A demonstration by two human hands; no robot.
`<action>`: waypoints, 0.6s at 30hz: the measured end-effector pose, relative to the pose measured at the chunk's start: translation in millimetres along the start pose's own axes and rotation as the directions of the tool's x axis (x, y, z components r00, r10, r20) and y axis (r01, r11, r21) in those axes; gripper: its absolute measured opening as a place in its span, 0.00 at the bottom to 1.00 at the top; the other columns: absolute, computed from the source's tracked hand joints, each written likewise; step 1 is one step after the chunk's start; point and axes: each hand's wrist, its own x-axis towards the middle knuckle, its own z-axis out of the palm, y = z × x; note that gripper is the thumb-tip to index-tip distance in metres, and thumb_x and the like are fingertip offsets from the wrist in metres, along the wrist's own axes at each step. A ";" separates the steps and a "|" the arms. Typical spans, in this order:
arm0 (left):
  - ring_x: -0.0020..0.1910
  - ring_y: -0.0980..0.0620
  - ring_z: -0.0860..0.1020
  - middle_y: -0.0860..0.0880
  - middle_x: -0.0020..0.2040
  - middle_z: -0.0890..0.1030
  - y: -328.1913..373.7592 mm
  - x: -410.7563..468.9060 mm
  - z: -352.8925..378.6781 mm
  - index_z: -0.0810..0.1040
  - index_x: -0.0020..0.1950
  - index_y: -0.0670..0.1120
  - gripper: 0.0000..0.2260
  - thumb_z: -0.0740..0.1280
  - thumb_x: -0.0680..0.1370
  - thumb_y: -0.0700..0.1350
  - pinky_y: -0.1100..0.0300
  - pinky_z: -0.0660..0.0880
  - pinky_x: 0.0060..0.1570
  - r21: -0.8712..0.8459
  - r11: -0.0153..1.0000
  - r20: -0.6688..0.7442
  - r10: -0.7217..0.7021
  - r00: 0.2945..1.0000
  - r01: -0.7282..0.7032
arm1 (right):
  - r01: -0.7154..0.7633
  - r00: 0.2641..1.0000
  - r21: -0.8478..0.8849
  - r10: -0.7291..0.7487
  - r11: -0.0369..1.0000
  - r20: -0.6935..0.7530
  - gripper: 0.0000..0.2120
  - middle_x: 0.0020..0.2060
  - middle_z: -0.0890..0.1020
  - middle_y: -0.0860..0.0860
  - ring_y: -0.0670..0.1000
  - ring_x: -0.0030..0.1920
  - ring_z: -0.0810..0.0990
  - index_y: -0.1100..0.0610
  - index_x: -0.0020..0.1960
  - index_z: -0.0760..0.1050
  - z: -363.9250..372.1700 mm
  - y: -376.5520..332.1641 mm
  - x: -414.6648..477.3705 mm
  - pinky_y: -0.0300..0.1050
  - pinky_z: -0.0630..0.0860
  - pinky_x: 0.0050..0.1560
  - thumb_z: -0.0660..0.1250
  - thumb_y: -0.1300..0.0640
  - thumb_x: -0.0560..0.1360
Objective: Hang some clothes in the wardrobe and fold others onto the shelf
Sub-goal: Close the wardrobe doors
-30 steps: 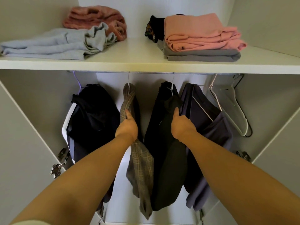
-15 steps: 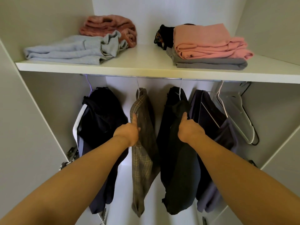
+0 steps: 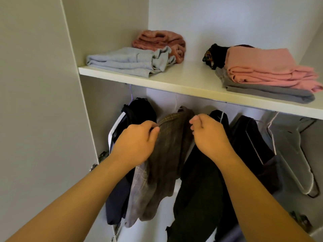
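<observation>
A brown plaid garment (image 3: 167, 154) hangs on a thin hanger under the white shelf (image 3: 192, 81). My left hand (image 3: 136, 142) pinches its left edge near the top. My right hand (image 3: 208, 135) has its fingers curled at the garment's right edge and seems to pinch the fabric there. To the right hangs a black garment (image 3: 201, 189), to the left a black jacket with a white stripe (image 3: 139, 110), and farther right a dark navy garment (image 3: 251, 142). On the shelf lie a folded light grey garment (image 3: 125, 61) and a folded pink stack (image 3: 262, 67).
A fluffy pink garment (image 3: 160, 41) lies behind the grey one. A grey garment (image 3: 279, 94) and a black patterned one (image 3: 215, 55) lie under and behind the pink stack. Empty clear hangers (image 3: 297, 154) hang at the right. The open wardrobe door (image 3: 35, 119) stands left.
My right hand has let go of the black garment and moved left to the plaid one. My left hand moved up its left edge. The view has swung left.
</observation>
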 end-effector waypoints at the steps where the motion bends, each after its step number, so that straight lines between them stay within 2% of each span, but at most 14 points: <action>1: 0.43 0.53 0.82 0.52 0.44 0.84 -1.3 -7.0 -10.3 0.77 0.64 0.51 0.16 0.57 0.83 0.55 0.57 0.77 0.44 0.000 1.000 -0.040 -0.015 0.999 0.015 | 0.026 1.000 0.026 -0.027 0.999 0.009 0.16 0.50 0.81 0.51 0.50 0.51 0.79 0.56 0.58 0.77 3.6 -10.0 0.2 0.46 0.75 0.55 0.53 0.52 0.85; 3: 0.46 0.51 0.83 0.53 0.45 0.85 -6.4 -22.2 -31.8 0.77 0.63 0.53 0.15 0.56 0.83 0.56 0.52 0.79 0.47 0.018 0.998 -0.125 -0.051 0.991 0.054 | 0.093 0.995 0.079 -0.095 0.993 0.028 0.15 0.49 0.81 0.50 0.50 0.51 0.79 0.54 0.55 0.78 11.4 -31.9 -1.0 0.48 0.76 0.58 0.53 0.52 0.84; 4: 0.45 0.49 0.83 0.53 0.44 0.85 -9.8 -30.8 -42.4 0.76 0.63 0.53 0.15 0.56 0.83 0.56 0.50 0.79 0.46 0.042 0.996 -0.179 -0.064 0.982 0.073 | 0.133 0.990 0.108 -0.138 0.985 0.041 0.14 0.48 0.82 0.49 0.49 0.50 0.80 0.54 0.54 0.78 15.8 -43.0 -2.8 0.48 0.77 0.57 0.54 0.53 0.84; 8: 0.32 0.44 0.80 0.51 0.35 0.81 -25.9 -69.7 -82.7 0.77 0.58 0.50 0.14 0.56 0.81 0.54 0.51 0.76 0.31 0.298 0.949 -0.381 0.015 0.925 0.107 | 0.323 0.935 0.176 -0.343 0.930 0.095 0.13 0.46 0.81 0.45 0.46 0.49 0.79 0.52 0.52 0.77 35.7 -91.8 -13.2 0.44 0.76 0.55 0.53 0.55 0.84; 10: 0.32 0.44 0.79 0.50 0.36 0.81 -32.7 -89.3 -99.8 0.79 0.58 0.47 0.13 0.59 0.81 0.50 0.53 0.75 0.27 0.374 0.917 -0.431 0.041 0.901 0.137 | 0.419 0.889 0.179 -0.442 0.890 0.118 0.14 0.47 0.81 0.45 0.46 0.50 0.78 0.52 0.52 0.77 46.5 -117.4 -18.7 0.42 0.74 0.55 0.53 0.53 0.84; 12: 0.40 0.43 0.81 0.48 0.44 0.83 -40.5 -105.4 -116.7 0.79 0.59 0.43 0.12 0.62 0.81 0.47 0.52 0.77 0.32 0.422 0.892 -0.486 0.069 0.871 0.165 | 0.505 0.835 0.195 -0.533 0.841 0.135 0.14 0.46 0.80 0.47 0.47 0.49 0.78 0.54 0.52 0.76 58.5 -142.5 -25.2 0.46 0.74 0.53 0.52 0.51 0.84; 15: 0.55 0.39 0.79 0.42 0.56 0.81 -52.8 -124.2 -144.4 0.79 0.60 0.38 0.13 0.64 0.80 0.43 0.49 0.75 0.52 0.536 0.832 -0.518 0.191 0.834 0.142 | 0.595 0.756 0.226 -0.632 0.771 0.168 0.14 0.44 0.79 0.48 0.50 0.47 0.77 0.55 0.51 0.74 76.2 -175.0 -35.5 0.51 0.74 0.51 0.53 0.49 0.84; 18: 0.66 0.37 0.74 0.40 0.64 0.78 -64.5 -141.6 -174.4 0.80 0.61 0.38 0.14 0.64 0.80 0.43 0.42 0.71 0.62 0.642 0.720 -0.590 0.244 0.770 0.264 | 0.638 0.692 0.286 -0.695 0.715 0.196 0.13 0.43 0.77 0.47 0.50 0.46 0.75 0.54 0.51 0.73 91.7 -200.4 -46.4 0.50 0.72 0.50 0.54 0.49 0.84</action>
